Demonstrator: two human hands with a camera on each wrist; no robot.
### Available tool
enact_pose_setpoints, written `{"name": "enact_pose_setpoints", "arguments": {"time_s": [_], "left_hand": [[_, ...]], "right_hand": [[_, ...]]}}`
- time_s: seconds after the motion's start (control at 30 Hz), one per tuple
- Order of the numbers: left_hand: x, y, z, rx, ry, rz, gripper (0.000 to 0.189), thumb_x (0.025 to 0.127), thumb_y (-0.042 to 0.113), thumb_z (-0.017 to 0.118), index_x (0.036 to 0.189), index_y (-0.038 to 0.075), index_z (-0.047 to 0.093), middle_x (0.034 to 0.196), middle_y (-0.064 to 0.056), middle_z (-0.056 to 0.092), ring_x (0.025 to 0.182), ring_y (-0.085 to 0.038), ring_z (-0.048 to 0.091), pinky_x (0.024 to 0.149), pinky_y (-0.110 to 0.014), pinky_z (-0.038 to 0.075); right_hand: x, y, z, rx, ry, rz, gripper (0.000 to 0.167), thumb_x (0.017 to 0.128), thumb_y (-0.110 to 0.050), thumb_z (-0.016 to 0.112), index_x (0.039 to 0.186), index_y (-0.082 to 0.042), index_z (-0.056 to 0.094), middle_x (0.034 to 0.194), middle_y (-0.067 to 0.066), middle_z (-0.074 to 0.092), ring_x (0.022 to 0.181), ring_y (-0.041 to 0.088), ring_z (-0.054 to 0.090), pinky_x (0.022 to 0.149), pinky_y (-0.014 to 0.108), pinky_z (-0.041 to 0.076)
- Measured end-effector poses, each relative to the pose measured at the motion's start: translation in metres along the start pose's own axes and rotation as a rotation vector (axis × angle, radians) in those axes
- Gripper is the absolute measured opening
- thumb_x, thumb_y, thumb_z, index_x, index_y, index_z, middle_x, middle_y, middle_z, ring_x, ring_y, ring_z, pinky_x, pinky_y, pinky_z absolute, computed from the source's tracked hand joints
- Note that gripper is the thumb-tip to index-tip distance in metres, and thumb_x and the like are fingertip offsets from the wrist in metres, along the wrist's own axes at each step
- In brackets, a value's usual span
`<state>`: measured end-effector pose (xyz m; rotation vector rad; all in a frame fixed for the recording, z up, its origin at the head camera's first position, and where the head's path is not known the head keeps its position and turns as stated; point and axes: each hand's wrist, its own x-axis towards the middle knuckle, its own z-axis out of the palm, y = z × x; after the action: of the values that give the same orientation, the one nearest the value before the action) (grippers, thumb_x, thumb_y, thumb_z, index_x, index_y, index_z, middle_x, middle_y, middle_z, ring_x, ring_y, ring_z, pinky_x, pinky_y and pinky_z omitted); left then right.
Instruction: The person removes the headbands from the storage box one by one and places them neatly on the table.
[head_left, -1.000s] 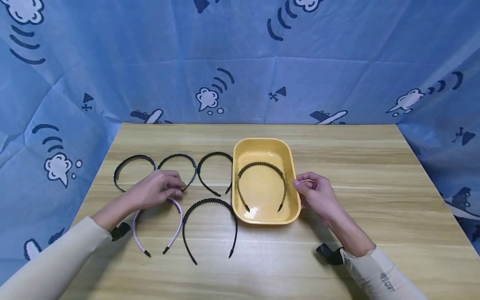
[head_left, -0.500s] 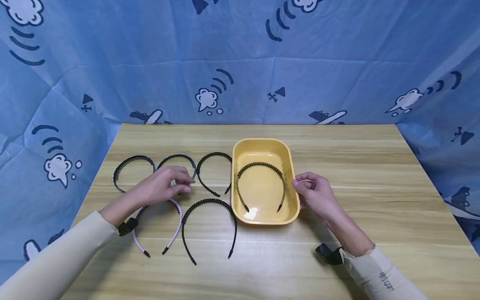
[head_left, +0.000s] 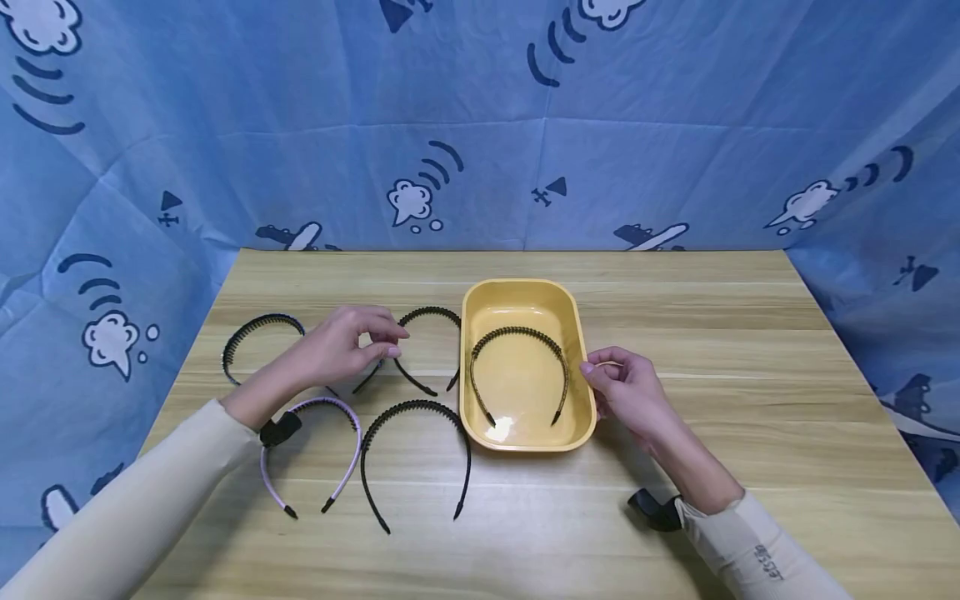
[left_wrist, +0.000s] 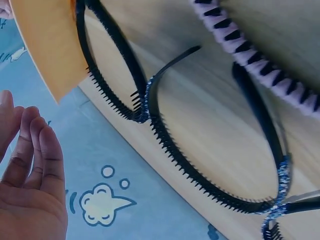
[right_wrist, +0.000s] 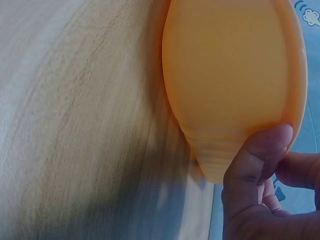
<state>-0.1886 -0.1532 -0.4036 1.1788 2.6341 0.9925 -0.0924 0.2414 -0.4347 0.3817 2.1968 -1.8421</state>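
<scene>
My left hand hovers with nothing in its fingers over a dark headband with blue glitter, mostly hidden in the head view. Its fingertips are near a black toothed headband beside the tray. My right hand pinches the right rim of a yellow tray, thumb on the outer wall. Inside the tray lies a brownish beaded headband. A lilac headband and another black headband lie in the front row. At far left rests a dark glittery headband.
The headbands and tray rest on a light wooden table. A blue patterned cloth hangs behind it and at both sides. Black wrist devices sit on both forearms, the left one over the lilac headband.
My left hand has moved right and slightly away from me, from the middle glittery headband toward the back black one. My right hand keeps its hold on the tray. The headbands lie as before.
</scene>
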Motion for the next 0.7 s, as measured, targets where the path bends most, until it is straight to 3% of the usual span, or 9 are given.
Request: {"name": "enact_pose_setpoints", "arguments": {"time_s": [0.2, 0.53, 0.7], "left_hand": [[0.010, 0.005, -0.002, 0.011, 0.009, 0.014, 0.022, 0.094, 0.008, 0.078, 0.115, 0.003, 0.080, 0.102, -0.006, 0.077, 0.088, -0.016, 0.069, 0.077, -0.038, 0.057], [0.032, 0.015, 0.003, -0.033, 0.005, 0.035, 0.020, 0.095, 0.007, 0.076, 0.115, 0.005, 0.081, 0.094, -0.002, 0.073, 0.077, -0.013, 0.059, 0.072, -0.035, 0.053], [0.043, 0.020, 0.005, -0.056, 0.018, 0.072, 0.019, 0.094, 0.004, 0.076, 0.112, 0.003, 0.081, 0.099, -0.006, 0.076, 0.082, -0.014, 0.065, 0.075, -0.039, 0.057]], "right_hand": [[0.000, -0.001, 0.000, -0.016, -0.001, 0.001, 0.030, 0.108, -0.011, 0.057, 0.127, 0.010, 0.050, 0.077, -0.004, 0.065, 0.059, 0.008, 0.059, 0.054, 0.025, 0.054], [-0.001, -0.001, 0.000, -0.027, 0.007, 0.000, 0.031, 0.108, -0.013, 0.059, 0.127, 0.009, 0.050, 0.078, -0.004, 0.063, 0.059, 0.009, 0.056, 0.054, 0.025, 0.053], [0.000, -0.001, 0.001, -0.050, 0.011, 0.001, 0.032, 0.107, -0.014, 0.060, 0.129, 0.008, 0.051, 0.079, -0.005, 0.064, 0.060, 0.008, 0.056, 0.054, 0.025, 0.052]]}}
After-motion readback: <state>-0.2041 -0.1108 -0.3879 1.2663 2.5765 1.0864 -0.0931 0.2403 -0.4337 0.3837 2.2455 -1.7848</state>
